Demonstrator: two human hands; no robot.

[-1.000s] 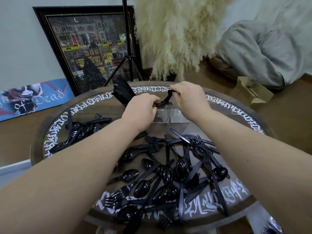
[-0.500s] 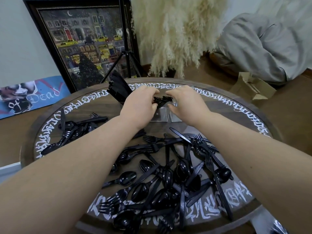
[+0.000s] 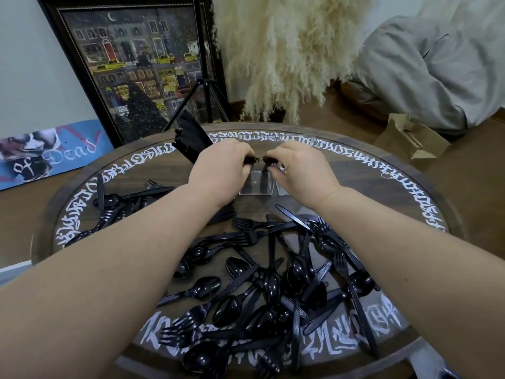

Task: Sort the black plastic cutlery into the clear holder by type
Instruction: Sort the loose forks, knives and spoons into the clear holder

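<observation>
Forks (image 3: 269, 160) sit pinched in right hand (image 3: 297, 170) fingers and left hand (image 3: 222, 170) fingers above the clear holder (image 3: 258, 184); best lower tines-up, handles together, into one compartment

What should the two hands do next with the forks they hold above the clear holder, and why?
Probably lower the forks straight down into the clear holder and let go. The left hand and the right hand both pinch fork heads just above it, with handles already reaching into a compartment. Knives stand in another part, and a big pile still waits on the table.
</observation>
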